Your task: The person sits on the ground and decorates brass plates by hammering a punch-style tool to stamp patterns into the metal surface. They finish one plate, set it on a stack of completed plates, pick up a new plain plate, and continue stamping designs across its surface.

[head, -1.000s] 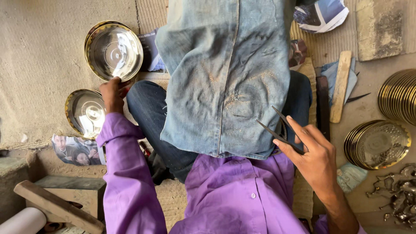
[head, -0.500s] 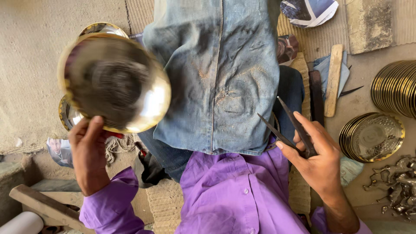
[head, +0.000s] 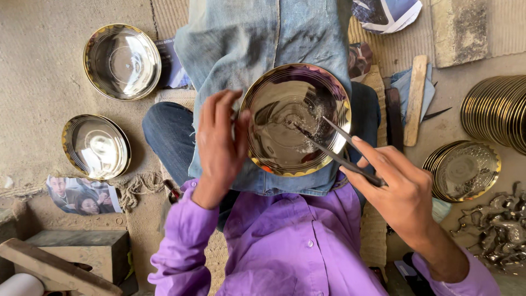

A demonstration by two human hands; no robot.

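Note:
A shiny metal plate [head: 285, 109] with a gold scalloped rim rests on a denim cloth [head: 246, 38] over my lap. My left hand [head: 219, 145] grips the plate's left edge. My right hand [head: 397, 189] holds thin dark metal tweezers [head: 337, 145], their tips reaching into the plate's middle, where pale dust lies. I wear a purple shirt [head: 285, 246] and jeans.
Two more metal plates [head: 121, 61] [head: 96, 147] lie on the floor at left. Plate stacks [head: 463, 170] [head: 496, 112] sit at right, next to a wooden stick [head: 415, 98] and silvery cast pieces [head: 501, 225]. A block [head: 76, 249] and a printed photo [head: 82, 194] lie lower left.
My left hand lifted a plate from the left floor, swung it over and set it on the denim in my lap. The right hand brought the tweezers into the plate.

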